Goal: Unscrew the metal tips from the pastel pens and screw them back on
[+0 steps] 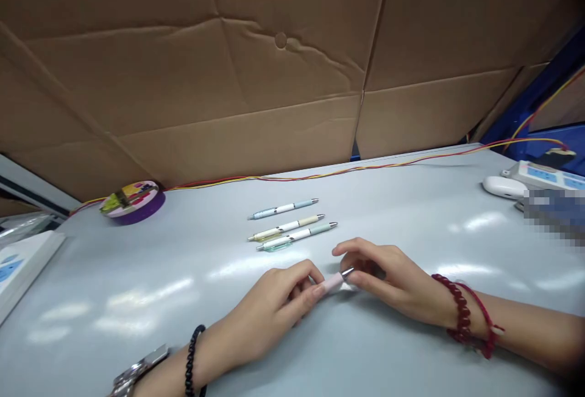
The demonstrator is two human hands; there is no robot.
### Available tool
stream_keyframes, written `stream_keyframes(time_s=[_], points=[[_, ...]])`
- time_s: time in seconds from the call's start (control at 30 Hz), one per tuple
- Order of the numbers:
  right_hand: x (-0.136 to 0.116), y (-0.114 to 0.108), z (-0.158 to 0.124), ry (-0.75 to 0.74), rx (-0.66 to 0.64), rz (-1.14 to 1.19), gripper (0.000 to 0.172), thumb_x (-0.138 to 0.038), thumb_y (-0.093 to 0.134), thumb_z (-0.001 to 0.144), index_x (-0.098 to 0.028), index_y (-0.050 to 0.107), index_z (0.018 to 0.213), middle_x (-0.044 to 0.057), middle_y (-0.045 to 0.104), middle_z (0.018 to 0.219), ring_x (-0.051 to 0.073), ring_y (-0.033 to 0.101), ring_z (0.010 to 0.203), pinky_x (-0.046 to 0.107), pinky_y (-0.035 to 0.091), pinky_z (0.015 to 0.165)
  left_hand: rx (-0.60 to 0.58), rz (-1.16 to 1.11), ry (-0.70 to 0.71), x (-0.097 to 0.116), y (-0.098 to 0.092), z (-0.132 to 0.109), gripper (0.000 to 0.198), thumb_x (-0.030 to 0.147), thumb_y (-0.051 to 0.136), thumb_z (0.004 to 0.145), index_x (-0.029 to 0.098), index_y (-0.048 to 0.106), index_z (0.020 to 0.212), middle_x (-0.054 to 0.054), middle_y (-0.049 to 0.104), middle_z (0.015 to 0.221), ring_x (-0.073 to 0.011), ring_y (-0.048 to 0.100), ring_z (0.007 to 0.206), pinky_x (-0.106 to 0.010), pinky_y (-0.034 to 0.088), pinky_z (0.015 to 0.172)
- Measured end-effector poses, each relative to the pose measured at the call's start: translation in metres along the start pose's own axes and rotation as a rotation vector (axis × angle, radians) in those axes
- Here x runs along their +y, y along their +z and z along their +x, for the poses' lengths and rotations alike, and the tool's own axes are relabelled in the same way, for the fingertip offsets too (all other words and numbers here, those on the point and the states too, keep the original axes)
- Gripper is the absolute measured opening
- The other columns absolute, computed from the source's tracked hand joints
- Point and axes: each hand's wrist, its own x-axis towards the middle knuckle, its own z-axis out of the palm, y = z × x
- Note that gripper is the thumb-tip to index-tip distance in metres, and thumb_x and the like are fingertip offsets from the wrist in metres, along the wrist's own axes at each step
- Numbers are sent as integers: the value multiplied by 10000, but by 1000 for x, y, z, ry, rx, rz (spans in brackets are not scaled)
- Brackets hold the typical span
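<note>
Pen (333,284), pink, lies just above the near-middle tabletop (183,299), pinched from both ends: my left hand (274,305) closes on the barrel, my right hand (388,278) on the metal tip. Light, stiff, slick, I judge; the barrel grips best.

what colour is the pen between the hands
The pen is pale pink, seen best in the head view.

Left hand (274,305): wrist bears a black coiled band (192,357) and, behind it, a silver metal watch (137,372) with a linked strap. Right hand (388,281): wrist bears a dark red beaded bracelet (459,312) and, beside it, a thin red cord bracelet (485,324) with a knot.
</note>
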Motion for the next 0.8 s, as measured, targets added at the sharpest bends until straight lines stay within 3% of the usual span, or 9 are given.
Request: stream_keyframes(time_s=[0.1,0.47,0.7,0.8], points=[[-1,0,0,-15,34,-13,108,-180,525,881,-213,596,954,-5,663,791,92,579,624,188,467,558,-6,-6,-3,-1,-1,-1,296,436,330,973,214,516,916,52,504,678,-118,480,627,-221,350,589],[4,-1,-3,-169,147,52,226,-85,552,849,-241,622,997,11,697,907,132,645,826,250,527,725,-63,-145,-10,0,-5,-2,346,436,277,983,196,467,821,44,449,666,-117,411,612,-212,339,585],[1,-3,-4,-130,142,47,167,-127,574,848,-223,623,976,18,681,876,130,632,779,245,513,685,-54,-131,-15,0,-6,-2,360,444,274,981,196,471,810,43,450,671,-120,405,615,-218,331,591],[1,-4,-2,-97,153,30,94,-166,563,862,-212,628,914,11,667,808,120,611,711,233,488,634,-32,-91,-28,0,-5,-3,321,453,281,978,228,507,944,54,435,655,-122,389,607,-219,322,582]])
